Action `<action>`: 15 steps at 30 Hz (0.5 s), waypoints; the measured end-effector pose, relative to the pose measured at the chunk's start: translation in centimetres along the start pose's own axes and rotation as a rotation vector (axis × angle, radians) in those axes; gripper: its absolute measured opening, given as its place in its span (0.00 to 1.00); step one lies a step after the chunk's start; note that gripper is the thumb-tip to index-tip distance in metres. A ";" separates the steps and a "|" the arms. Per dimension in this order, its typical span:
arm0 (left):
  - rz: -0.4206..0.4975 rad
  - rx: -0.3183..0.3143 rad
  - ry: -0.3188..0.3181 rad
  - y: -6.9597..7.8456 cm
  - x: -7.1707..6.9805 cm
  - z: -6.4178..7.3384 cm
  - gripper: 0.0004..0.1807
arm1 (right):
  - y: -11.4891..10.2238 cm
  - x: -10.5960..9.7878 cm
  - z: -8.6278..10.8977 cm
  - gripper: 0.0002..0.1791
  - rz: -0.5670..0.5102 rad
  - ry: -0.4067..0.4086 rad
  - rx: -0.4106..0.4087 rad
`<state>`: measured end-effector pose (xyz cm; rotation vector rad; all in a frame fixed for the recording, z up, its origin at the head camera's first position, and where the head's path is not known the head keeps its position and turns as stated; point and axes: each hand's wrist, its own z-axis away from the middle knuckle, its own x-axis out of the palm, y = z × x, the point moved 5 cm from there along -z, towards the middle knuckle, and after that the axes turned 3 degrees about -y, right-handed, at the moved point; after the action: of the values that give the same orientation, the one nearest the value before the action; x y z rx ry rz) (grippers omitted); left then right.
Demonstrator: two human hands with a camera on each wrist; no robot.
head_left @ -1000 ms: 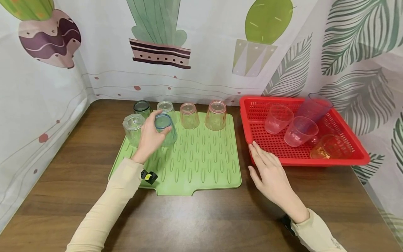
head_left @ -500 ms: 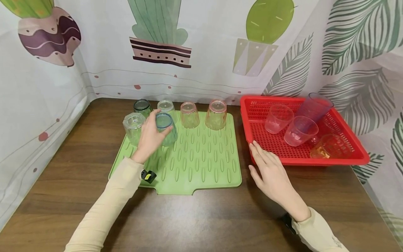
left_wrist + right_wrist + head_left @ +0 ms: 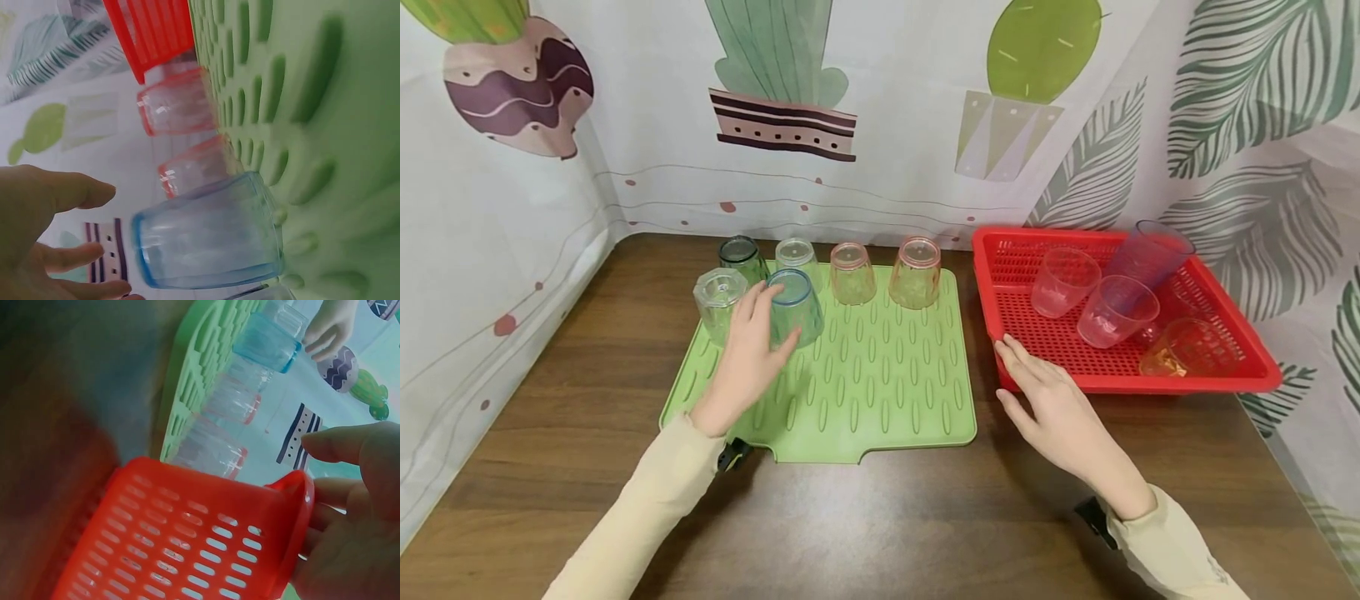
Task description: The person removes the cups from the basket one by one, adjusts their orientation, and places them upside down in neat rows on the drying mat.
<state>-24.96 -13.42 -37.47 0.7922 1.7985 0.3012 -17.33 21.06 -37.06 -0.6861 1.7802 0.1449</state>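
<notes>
An upside-down blue glass (image 3: pixel 803 323) stands on the green drying mat (image 3: pixel 880 417). My left hand (image 3: pixel 747 350) is beside it, fingers and thumb spread. In the left wrist view a gap shows between the hand (image 3: pixel 37 244) and the blue glass (image 3: pixel 206 237). A clear faceted glass (image 3: pixel 718 312) sits just left of that hand, also upside down. My right hand (image 3: pixel 1067 421) rests its straight fingers on the front left corner of the red basket (image 3: pixel 988 308). In the right wrist view the fingers reach behind the rim, with the thumb apart from it.
Along the mat's back edge stand a dark glass (image 3: pixel 741 254), a clear glass (image 3: pixel 796 254) and two pink glasses (image 3: pixel 852 279), all upside down. Inside the basket lie pink cups (image 3: pixel 1063 287), a tall purple cup (image 3: pixel 1150 258) and an amber cup (image 3: pixel 1180 350). A patterned cloth (image 3: pixel 902 150) hangs behind.
My left hand has let go of the blue glass and drawn back toward me, its fingers spreading. The blue glass stays on the mat. My right hand has shifted slightly at the basket corner.
</notes>
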 end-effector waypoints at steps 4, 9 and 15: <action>-0.022 0.042 -0.057 0.9 -0.3 2.1 0.32 | 0.3 -0.4 -0.3 0.32 -0.037 -0.049 0.021; -0.068 0.142 -0.127 2.2 -0.3 4.7 0.27 | 0.7 -1.1 -0.7 0.30 -0.075 -0.116 0.051; -0.186 0.284 -0.247 3.3 1.0 7.7 0.22 | 1.4 -2.3 -1.8 0.24 -0.137 -0.180 0.069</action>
<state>-16.93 -11.65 -39.22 0.8127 1.6840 -0.1719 -19.16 22.30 -34.68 -0.7196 1.5539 0.0503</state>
